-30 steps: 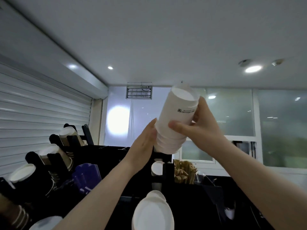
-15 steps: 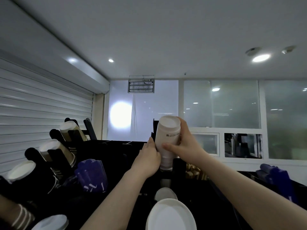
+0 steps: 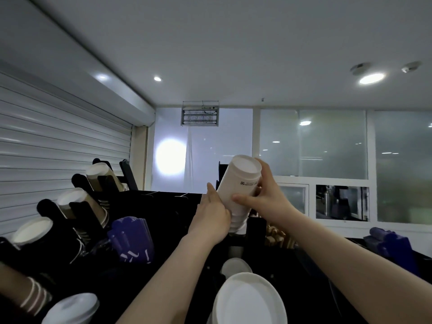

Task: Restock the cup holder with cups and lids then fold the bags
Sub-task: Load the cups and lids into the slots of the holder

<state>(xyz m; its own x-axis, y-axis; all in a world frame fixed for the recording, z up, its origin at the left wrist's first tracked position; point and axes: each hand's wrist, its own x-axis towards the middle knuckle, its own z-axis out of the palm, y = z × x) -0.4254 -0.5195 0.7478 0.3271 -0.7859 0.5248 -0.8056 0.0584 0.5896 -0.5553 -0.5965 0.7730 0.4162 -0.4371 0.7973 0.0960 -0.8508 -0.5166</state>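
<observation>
Lowered since a second ago, the stack of white cups [image 3: 236, 190] now leans toward one o'clock, base down in the cup holder [image 3: 163, 206]. The right hand [image 3: 264, 199] wraps its upper half; the left hand [image 3: 211, 218] cups it at seven o'clock. Light and crushable, probably: grip mid-stack, gently.

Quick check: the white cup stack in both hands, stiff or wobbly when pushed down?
Probably light: the white cup stack looks like paper, held tilted between left hand and right hand. It may flex or separate at the nested rims low down. Thin walls could dent if squeezed.
</observation>
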